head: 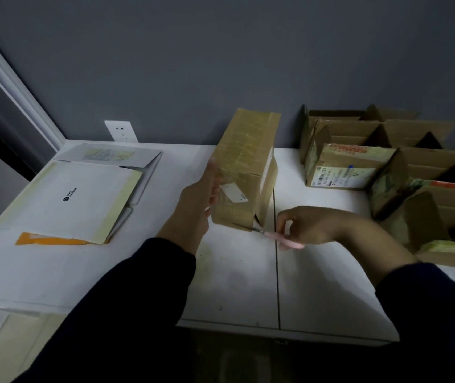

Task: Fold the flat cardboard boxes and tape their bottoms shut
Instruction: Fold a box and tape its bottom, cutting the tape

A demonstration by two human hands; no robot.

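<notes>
A brown cardboard box (244,167) stands on end in the middle of the white table (237,277), its taped face turned toward me. My left hand (197,205) rests flat against the box's left side with straight fingers. My right hand (307,223) grips pink-handled scissors (276,236) whose blades touch the box's lower right corner, where clear tape hangs.
Several folded brown boxes (386,167) with open tops stand along the right side of the table. Flat white and yellowish cartons (74,200) lie stacked at the left, over an orange sheet (46,239). A wall socket (121,131) sits behind them on the grey wall.
</notes>
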